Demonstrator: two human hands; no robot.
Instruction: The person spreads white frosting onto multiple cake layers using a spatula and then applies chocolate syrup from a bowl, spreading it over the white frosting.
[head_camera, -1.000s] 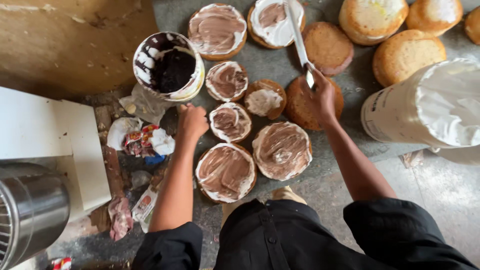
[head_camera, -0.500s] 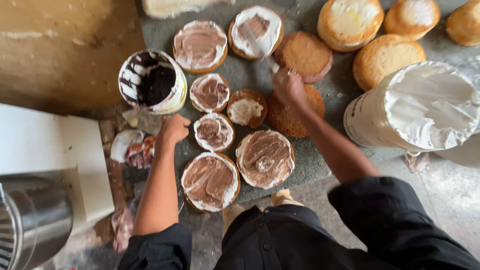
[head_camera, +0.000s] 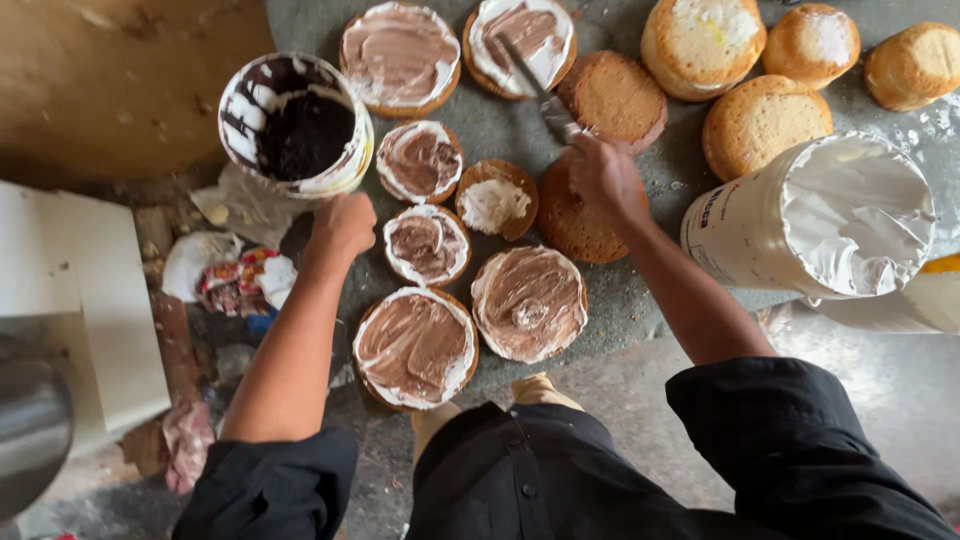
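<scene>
The right hand (head_camera: 603, 180) is clenched around the handle of a palette knife (head_camera: 535, 85), whose blade reaches up and left onto a cake round (head_camera: 521, 42) covered in white cream with a brown streak of chocolate down its middle. The hand itself hovers over a bare brown sponge round (head_camera: 570, 225), and another bare round (head_camera: 613, 97) lies just above the knuckles.

The left hand (head_camera: 342, 224) is curled into a loose fist and holds nothing; it rests on the edge of the grey surface (head_camera: 650, 300), just below a tub (head_camera: 297, 122) smeared inside with dark chocolate and white cream.

Between the two hands lie three small rounds: two spread with chocolate (head_camera: 422, 160) (head_camera: 427, 244) and one with a dab of white cream (head_camera: 496, 200). Nearer the person sit two larger chocolate-coated rounds (head_camera: 416, 346) (head_camera: 529, 303), side by side. A further frosted round (head_camera: 400, 57) lies to the right of the tub.

To the right stands a big white bucket of cream (head_camera: 830, 215). Above it, plain golden sponges (head_camera: 765, 122) line the far edge. Crumpled wrappers (head_camera: 232, 278) lie on the floor at the left.
</scene>
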